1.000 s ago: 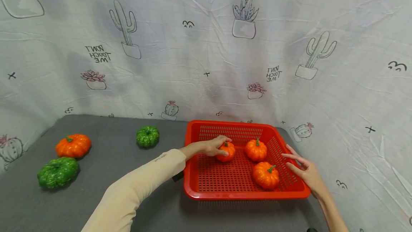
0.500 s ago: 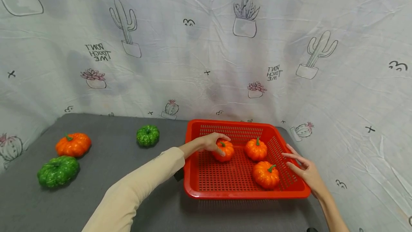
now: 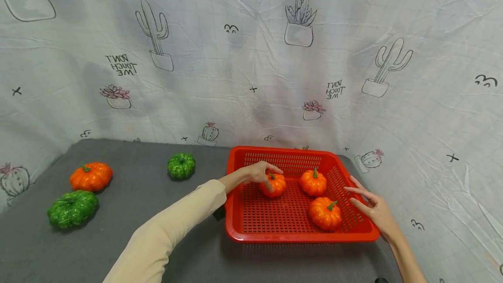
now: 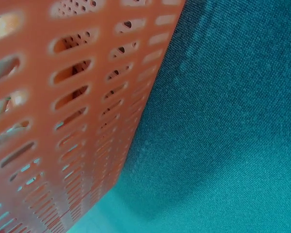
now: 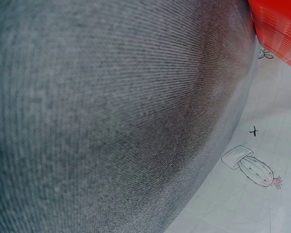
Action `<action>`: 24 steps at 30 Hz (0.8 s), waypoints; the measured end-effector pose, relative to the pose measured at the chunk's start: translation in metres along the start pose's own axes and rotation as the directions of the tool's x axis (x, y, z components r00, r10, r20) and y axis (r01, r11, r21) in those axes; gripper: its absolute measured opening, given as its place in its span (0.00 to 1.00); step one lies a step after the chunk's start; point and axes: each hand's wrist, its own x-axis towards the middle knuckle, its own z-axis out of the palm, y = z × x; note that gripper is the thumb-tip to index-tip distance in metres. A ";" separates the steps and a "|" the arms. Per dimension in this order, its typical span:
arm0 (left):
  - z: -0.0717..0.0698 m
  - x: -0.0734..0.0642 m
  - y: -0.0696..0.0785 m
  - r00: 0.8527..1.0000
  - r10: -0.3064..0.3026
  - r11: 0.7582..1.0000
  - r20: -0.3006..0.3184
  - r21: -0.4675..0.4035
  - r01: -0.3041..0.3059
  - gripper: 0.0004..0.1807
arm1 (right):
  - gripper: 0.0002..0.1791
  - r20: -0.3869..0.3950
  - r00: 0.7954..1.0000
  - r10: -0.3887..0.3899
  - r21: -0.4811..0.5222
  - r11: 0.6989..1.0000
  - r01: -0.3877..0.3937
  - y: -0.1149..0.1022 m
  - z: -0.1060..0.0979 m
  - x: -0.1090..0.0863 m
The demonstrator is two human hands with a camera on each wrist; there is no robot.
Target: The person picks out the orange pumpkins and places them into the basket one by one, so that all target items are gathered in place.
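A red plastic basket point(image 3: 298, 237) with slotted walls stands on the grey tabletop. Inside it, my left hand point(image 3: 257, 173) reaches over the left rim and holds a small orange pumpkin point(image 3: 279, 184), thumb in front and fingers arched over the far side. Two more orange pumpkins lie in the basket, one toward the back point(image 3: 313, 185) and one nearer the front right point(image 3: 324, 215). My right hand point(image 3: 375, 208) is at the right rim with its fingers spread loosely over the edge. The left wrist view shows the basket wall point(image 4: 39, 80), with the left hand largely hidden behind it.
On the left of the table point(image 3: 129, 226) sit an orange pumpkin point(image 3: 91, 178) and a green one point(image 3: 72, 209), close together. A smaller green pumpkin point(image 3: 181, 167) is left of the basket, toward the back. A cactus-printed cloth point(image 3: 243, 69) hangs behind and to the right.
Over the last second the pumpkin under my left hand has shifted slightly left, and the thumb has drawn back a little to the left. My right hand has not moved.
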 end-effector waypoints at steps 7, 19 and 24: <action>-0.001 -0.003 -0.001 0.999 0.007 1.000 -0.038 -0.028 -0.008 0.37 | 0.19 0.001 1.000 -0.016 -0.003 1.000 0.016 -0.001 0.000 0.000; 0.000 -0.006 -0.002 0.992 0.036 0.998 -0.118 0.060 -0.029 0.36 | 0.19 0.005 1.000 0.000 0.002 1.000 0.000 -0.001 0.000 -0.001; -0.002 -0.005 0.001 0.993 0.018 0.998 -0.116 0.057 -0.012 0.36 | 0.19 0.001 1.000 -0.001 0.010 1.000 0.001 0.000 -0.001 0.001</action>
